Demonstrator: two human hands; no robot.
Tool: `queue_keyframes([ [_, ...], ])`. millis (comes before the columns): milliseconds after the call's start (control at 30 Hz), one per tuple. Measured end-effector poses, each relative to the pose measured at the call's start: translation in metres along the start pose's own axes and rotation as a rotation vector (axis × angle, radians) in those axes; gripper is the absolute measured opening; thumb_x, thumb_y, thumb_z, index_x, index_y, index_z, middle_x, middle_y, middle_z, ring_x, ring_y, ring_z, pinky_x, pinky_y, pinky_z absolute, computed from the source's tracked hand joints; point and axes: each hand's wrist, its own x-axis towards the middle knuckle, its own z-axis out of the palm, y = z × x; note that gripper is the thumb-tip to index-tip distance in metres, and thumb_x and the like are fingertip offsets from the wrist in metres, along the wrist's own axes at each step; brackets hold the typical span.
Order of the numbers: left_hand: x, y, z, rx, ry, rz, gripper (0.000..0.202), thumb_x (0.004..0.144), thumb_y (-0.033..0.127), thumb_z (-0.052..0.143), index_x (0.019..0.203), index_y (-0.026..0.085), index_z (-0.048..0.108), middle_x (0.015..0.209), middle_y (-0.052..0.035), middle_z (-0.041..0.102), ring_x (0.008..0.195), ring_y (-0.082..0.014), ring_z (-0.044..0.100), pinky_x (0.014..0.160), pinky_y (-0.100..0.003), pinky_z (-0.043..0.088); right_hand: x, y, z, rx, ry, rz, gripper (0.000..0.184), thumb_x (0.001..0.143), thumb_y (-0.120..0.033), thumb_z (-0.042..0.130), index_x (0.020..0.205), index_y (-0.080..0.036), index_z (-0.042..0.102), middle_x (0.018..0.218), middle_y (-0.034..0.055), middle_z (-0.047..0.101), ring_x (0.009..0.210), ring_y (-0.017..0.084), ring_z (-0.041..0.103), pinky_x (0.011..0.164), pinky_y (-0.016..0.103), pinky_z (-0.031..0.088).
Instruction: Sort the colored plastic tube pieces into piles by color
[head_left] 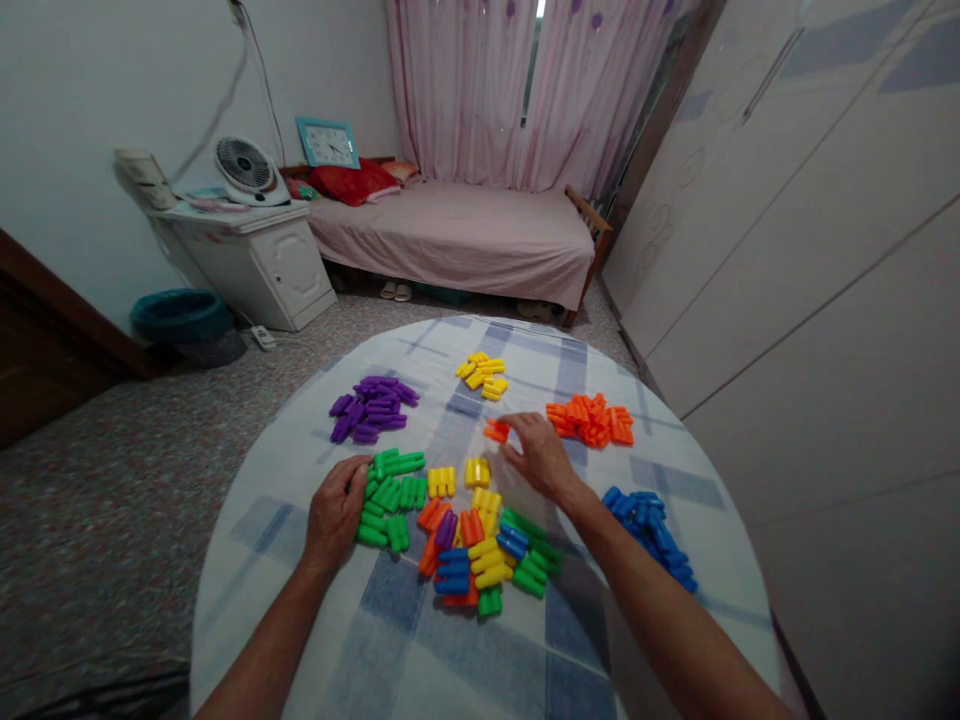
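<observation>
My right hand (538, 455) is pinched on an orange block (496, 431), just left of the orange pile (591, 420). My left hand (335, 510) is curled at the left edge of the green pile (390, 492), fingertips touching green blocks; what it grips is hidden. Between my hands lies a mixed heap (480, 555) of orange, yellow, blue, green and purple blocks. Purple pile (373, 408), yellow pile (482, 375) and blue pile (651, 532) sit apart on the round table (390, 640).
The table wears a white and blue checked cloth. Beyond it stand a pink bed (457, 235), a white cabinet (251, 260) with a fan (244, 168), and a teal bin (180, 318). White wardrobe doors (810, 220) fill the right.
</observation>
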Motion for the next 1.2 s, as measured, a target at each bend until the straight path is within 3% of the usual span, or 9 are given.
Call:
queue_keyframes([
  [200,0.0,0.0,-0.001,0.012,-0.001,0.006,0.038,0.09,0.045,0.039,0.104,0.018,0.062,0.108,-0.0057,0.062,0.103,-0.0201,0.057,0.095,-0.032,0.042,0.035,0.073,-0.028,-0.375,0.075,0.34,0.028,0.085,-0.023,0.053,0.113,-0.017,0.058,0.111,0.0125,0.062,0.105,0.026,0.05,0.085,0.036,0.036],
  [367,0.0,0.002,0.0,0.01,-0.002,0.012,0.038,0.09,0.044,0.038,0.101,0.018,0.062,0.106,-0.0055,0.063,0.102,-0.0196,0.058,0.094,-0.031,0.042,0.04,0.091,-0.029,-0.473,-0.106,0.413,0.023,0.089,-0.029,0.048,0.093,-0.014,0.066,0.101,0.0157,0.066,0.101,0.028,0.052,0.081,0.039,0.035],
  [433,0.0,0.004,0.0,0.009,0.005,0.005,0.037,0.09,0.044,0.038,0.101,0.017,0.063,0.106,-0.0057,0.063,0.101,-0.0195,0.058,0.094,-0.031,0.042,0.038,0.09,-0.029,-0.463,-0.118,0.397,0.028,0.091,-0.033,0.046,0.09,-0.014,0.066,0.099,0.0164,0.066,0.102,0.028,0.051,0.082,0.04,0.035],
  [533,0.0,0.005,0.0,0.007,0.017,-0.001,0.037,0.091,0.043,0.038,0.101,0.017,0.062,0.105,-0.0061,0.063,0.101,-0.0195,0.057,0.094,-0.031,0.042,0.035,0.071,-0.028,-0.43,-0.088,0.339,0.03,0.093,-0.033,0.042,0.105,-0.016,0.064,0.112,0.0147,0.063,0.111,0.027,0.047,0.087,0.04,0.035],
  [600,0.0,0.005,0.0,0.003,0.019,0.006,0.037,0.091,0.043,0.038,0.101,0.017,0.062,0.105,-0.0063,0.063,0.101,-0.0195,0.057,0.094,-0.032,0.042,0.03,0.044,-0.026,-0.267,-0.092,0.211,0.031,0.092,-0.031,0.044,0.117,-0.017,0.059,0.12,0.0117,0.06,0.112,0.023,0.049,0.091,0.037,0.036],
  [733,0.0,0.002,0.002,-0.012,0.019,0.021,0.036,0.091,0.042,0.038,0.101,0.017,0.063,0.106,-0.0062,0.063,0.102,-0.0194,0.057,0.095,-0.032,0.042,0.009,-0.034,-0.015,0.204,-0.314,-0.147,0.031,0.092,-0.037,0.046,0.115,-0.02,0.06,0.114,0.006,0.064,0.103,0.017,0.057,0.088,0.029,0.041],
  [900,0.0,0.0,0.003,-0.006,0.026,0.025,0.036,0.092,0.041,0.038,0.101,0.017,0.063,0.104,-0.0065,0.063,0.101,-0.0192,0.058,0.094,-0.032,0.042,-0.023,-0.109,0.004,0.034,-0.449,-0.198,0.048,0.078,-0.057,0.058,0.107,-0.019,0.063,0.101,0.0091,0.065,0.092,0.025,0.059,0.082,0.038,0.043],
  [1033,0.0,0.001,0.002,-0.006,0.02,0.031,0.036,0.091,0.042,0.038,0.1,0.016,0.062,0.104,-0.0067,0.063,0.101,-0.0195,0.058,0.094,-0.032,0.042,-0.034,-0.126,0.022,-0.113,-0.404,-0.083,0.042,0.076,-0.052,0.059,0.097,-0.017,0.063,0.099,0.0119,0.062,0.093,0.028,0.057,0.085,0.045,0.041],
  [1200,-0.001,0.001,0.0,0.002,0.014,0.022,0.036,0.091,0.043,0.038,0.102,0.018,0.062,0.105,-0.0052,0.063,0.101,-0.0193,0.058,0.094,-0.031,0.042,-0.034,-0.128,0.039,-0.144,-0.314,-0.043,0.023,0.081,-0.031,0.052,0.096,-0.016,0.06,0.098,0.0114,0.061,0.092,0.026,0.056,0.083,0.043,0.041],
])
